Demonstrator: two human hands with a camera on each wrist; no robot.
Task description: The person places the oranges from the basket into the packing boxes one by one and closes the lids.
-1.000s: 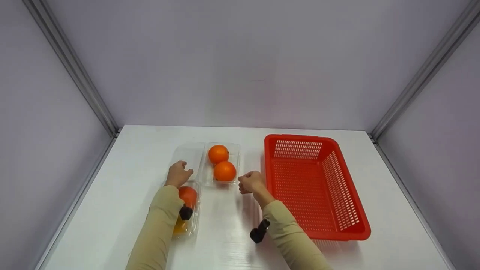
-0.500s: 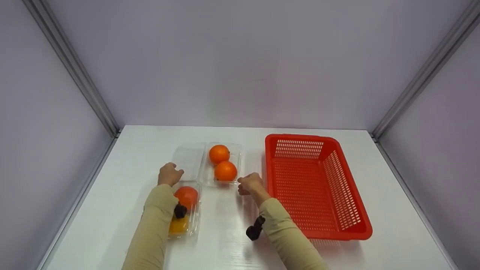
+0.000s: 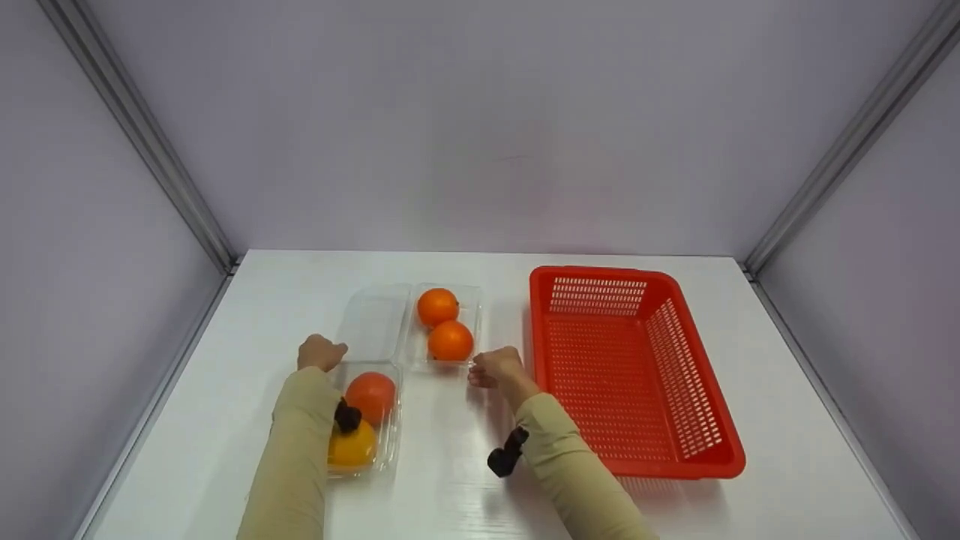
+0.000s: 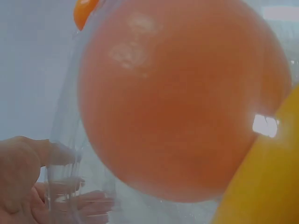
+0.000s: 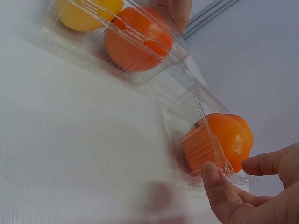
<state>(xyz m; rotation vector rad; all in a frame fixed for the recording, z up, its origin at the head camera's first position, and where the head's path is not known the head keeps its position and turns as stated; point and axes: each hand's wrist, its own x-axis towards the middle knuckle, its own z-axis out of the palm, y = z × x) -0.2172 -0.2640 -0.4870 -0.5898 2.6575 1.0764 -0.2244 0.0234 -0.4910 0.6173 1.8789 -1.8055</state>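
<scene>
A clear plastic clamshell box [image 3: 417, 360] lies open, its lid [image 3: 371, 322] folded out to the left, with two oranges [image 3: 450, 341] inside. My right hand [image 3: 498, 367] is at its near right corner; the right wrist view shows thumb and forefinger pinching the rim. Nearer to me is a second clear box [image 3: 394, 450]. It holds a reddish-orange fruit [image 3: 370, 397] and a yellow fruit [image 3: 352, 444], and clear plastic covers both. My left hand [image 3: 321, 352] is by its far left corner, and the left wrist view shows loosely extended fingers [image 4: 93, 200] behind the plastic.
A red perforated plastic basket [image 3: 611, 375] stands on the right of the white table [image 3: 442, 480], beside my right forearm. Pale panels [image 3: 495, 127] enclose the table at the back and sides.
My left hand has moved left and slightly toward me, off the open lid, uncovering more of the near box and its yellow fruit. My right hand stays at the corner of the orange box.
</scene>
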